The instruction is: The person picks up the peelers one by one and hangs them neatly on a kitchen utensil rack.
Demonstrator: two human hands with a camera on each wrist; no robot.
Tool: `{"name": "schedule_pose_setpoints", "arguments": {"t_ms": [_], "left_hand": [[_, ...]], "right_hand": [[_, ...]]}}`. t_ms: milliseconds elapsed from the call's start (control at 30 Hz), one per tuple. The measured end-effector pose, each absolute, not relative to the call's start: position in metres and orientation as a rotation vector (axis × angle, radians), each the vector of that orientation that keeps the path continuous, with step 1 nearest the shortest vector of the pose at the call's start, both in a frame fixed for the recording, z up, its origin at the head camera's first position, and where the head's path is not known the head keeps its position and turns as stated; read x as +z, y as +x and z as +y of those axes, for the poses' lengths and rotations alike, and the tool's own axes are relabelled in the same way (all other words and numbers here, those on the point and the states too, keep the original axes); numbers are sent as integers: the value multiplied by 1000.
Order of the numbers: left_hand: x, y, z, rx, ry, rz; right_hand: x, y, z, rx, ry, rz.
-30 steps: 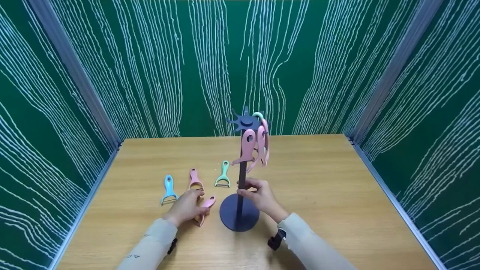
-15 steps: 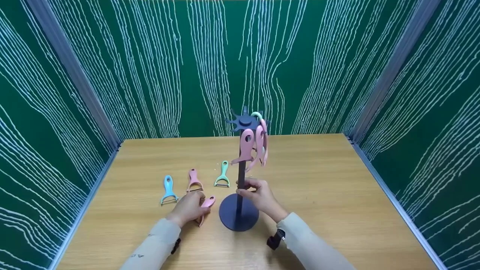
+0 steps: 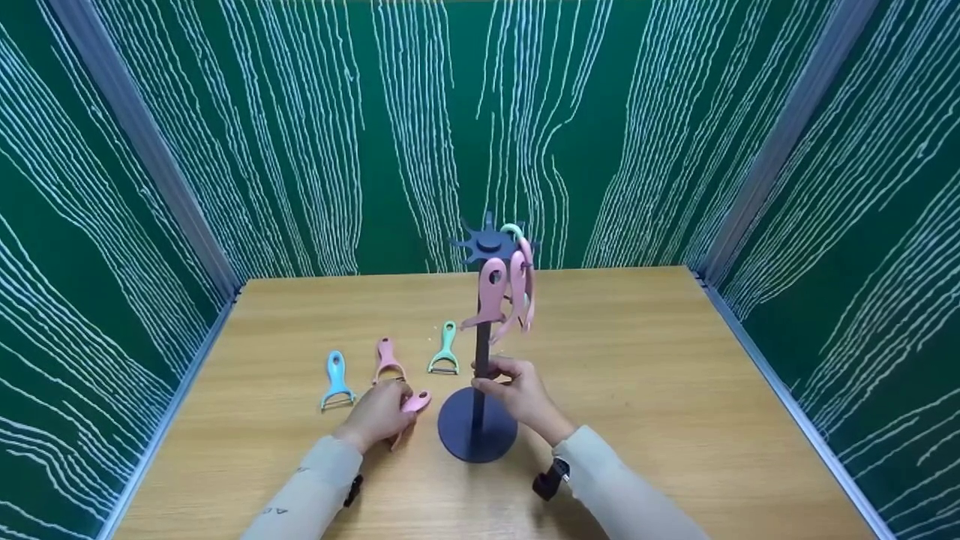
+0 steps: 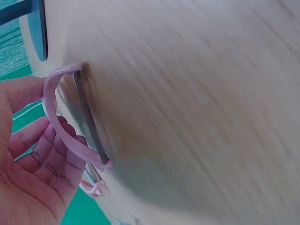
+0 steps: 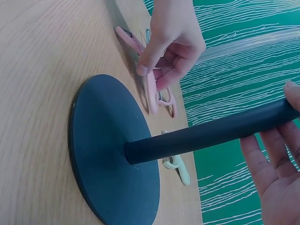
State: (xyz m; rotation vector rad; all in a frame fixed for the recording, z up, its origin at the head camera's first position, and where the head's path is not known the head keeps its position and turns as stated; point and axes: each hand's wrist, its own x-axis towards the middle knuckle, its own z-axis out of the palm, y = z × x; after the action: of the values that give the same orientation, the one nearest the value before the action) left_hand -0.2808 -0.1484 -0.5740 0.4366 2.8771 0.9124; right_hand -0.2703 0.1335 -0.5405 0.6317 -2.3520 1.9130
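Observation:
My left hand (image 3: 379, 411) pinches a pink peeler (image 3: 417, 401) by its handle, left of the stand's round base. In the left wrist view the pink frame (image 4: 54, 105) and metal blade of this peeler (image 4: 89, 119) face the camera, close over the table. My right hand (image 3: 517, 386) grips the post of a dark stand (image 3: 482, 345), thumb on one side and fingers on the other. The stand's spoked top (image 3: 489, 241) carries pink peelers (image 3: 492, 292) and a green one (image 3: 512, 229), hung on its right and front side.
On the wooden table (image 3: 637, 360), left of the stand, lie a blue peeler (image 3: 336, 375), a second pink peeler (image 3: 387, 356) and a green peeler (image 3: 448, 346). Green panels with white streaks (image 3: 420, 135) stand behind and at both sides.
My left hand has drawn in on the pink peeler, and its frame has shifted slightly up and left. The right hand keeps its hold on the post.

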Motion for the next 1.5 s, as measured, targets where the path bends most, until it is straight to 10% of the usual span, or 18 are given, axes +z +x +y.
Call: {"name": "schedule_pose_setpoints", "arguments": {"t_ms": [1500], "left_hand": [[-465, -269, -137, 1375, 564, 3171]], "right_hand": [[-539, -270, 133, 1951, 660, -2309]]}}
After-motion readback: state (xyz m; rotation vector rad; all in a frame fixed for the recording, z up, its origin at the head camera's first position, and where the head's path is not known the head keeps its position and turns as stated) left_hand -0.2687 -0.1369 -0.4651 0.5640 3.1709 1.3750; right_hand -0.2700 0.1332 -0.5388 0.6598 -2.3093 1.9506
